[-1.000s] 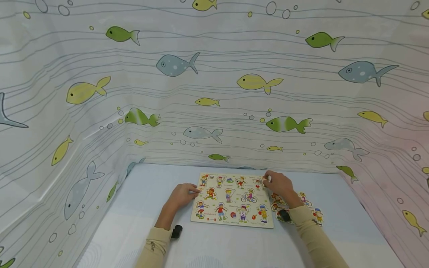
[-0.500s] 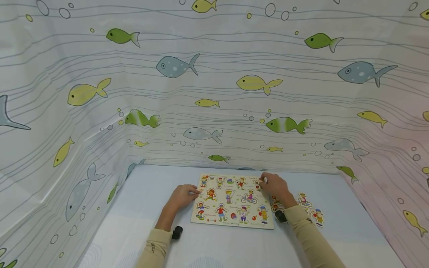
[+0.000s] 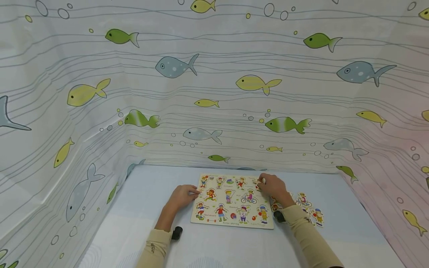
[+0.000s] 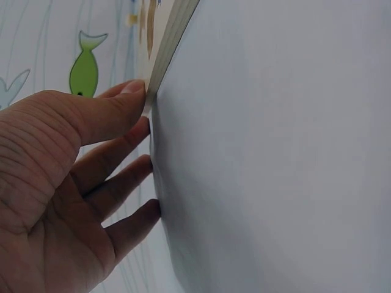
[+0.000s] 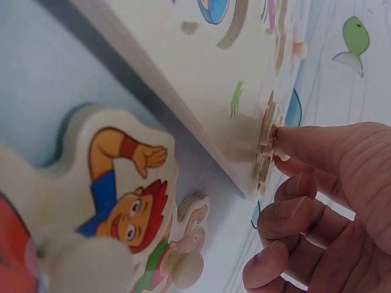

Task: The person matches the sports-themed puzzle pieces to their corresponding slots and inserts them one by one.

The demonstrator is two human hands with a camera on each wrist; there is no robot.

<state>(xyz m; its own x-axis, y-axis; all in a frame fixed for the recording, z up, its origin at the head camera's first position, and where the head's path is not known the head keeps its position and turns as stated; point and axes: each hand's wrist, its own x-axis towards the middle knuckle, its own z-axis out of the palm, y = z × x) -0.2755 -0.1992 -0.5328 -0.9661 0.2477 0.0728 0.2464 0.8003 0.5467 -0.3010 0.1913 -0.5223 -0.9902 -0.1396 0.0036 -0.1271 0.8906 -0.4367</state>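
Observation:
A wooden peg puzzle board (image 3: 221, 189) with printed sports figures lies flat on the table. My left hand (image 3: 182, 196) rests at its left edge; in the left wrist view the thumb (image 4: 116, 113) touches the board's rim and the extended fingers reach the table surface. At the board's top right corner my right hand (image 3: 273, 185) pinches a knobbed puzzle piece (image 5: 267, 125) between thumb and index finger, the other fingers curled beneath. That piece stands right at the board's surface, its picture mostly hidden by the hand.
Right of the board lie several loose puzzle pieces, including a cyclist piece (image 3: 303, 200) and a blue-capped figure piece (image 3: 317, 217). The right forearm covers others. A red-haired figure piece (image 5: 122, 213) lies near the board's edge. A fish-patterned curtain (image 3: 214, 119) surrounds the table (image 3: 214, 245).
My right hand has moved slightly left and down, bringing the puzzle piece from the board's right edge onto its top right corner. The left hand has stayed in place.

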